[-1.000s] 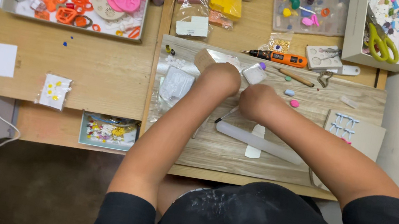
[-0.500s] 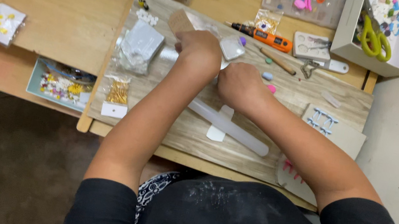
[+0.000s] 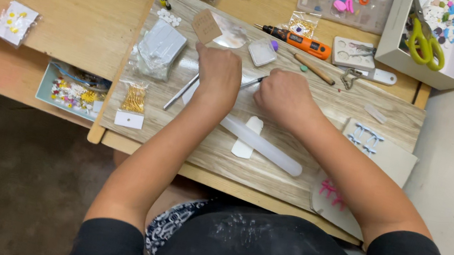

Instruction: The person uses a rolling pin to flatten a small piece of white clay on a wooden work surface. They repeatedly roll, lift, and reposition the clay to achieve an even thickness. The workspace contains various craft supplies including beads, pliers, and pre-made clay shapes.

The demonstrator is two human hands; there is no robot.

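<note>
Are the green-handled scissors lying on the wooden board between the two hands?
No, the green-handled scissors lie in the white tray at the table's far right corner.

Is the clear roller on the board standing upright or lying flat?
Lying flat. The clear roller rests lengthwise on the wooden board, crossing a white strip, below the left hand and right hand.

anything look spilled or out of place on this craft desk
Nothing is clearly spilled or damaged. The oddest bit: the cream card with blue pieces and the round card with pink pieces overhang the wooden board's near right edge. Small white beads lie loose at its far left corner.
</note>
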